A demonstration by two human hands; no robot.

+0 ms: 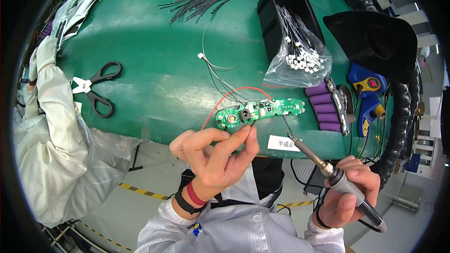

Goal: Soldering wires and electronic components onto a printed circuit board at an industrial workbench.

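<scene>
One green circuit board (260, 114) near the front edge of the green tabletop (154, 33), long axis running left to right; just beyond the fingertips of the left hand (213, 166), well apart from the right hand (338, 206); left fingertips close together at the board's near edge, cannot tell whether pinched on anything; right fingers clamped around a soldering iron (335, 175), tip short of the board's right half; lower end of the red wire (248, 87) lost behind left fingers; board's underside hidden.
</scene>
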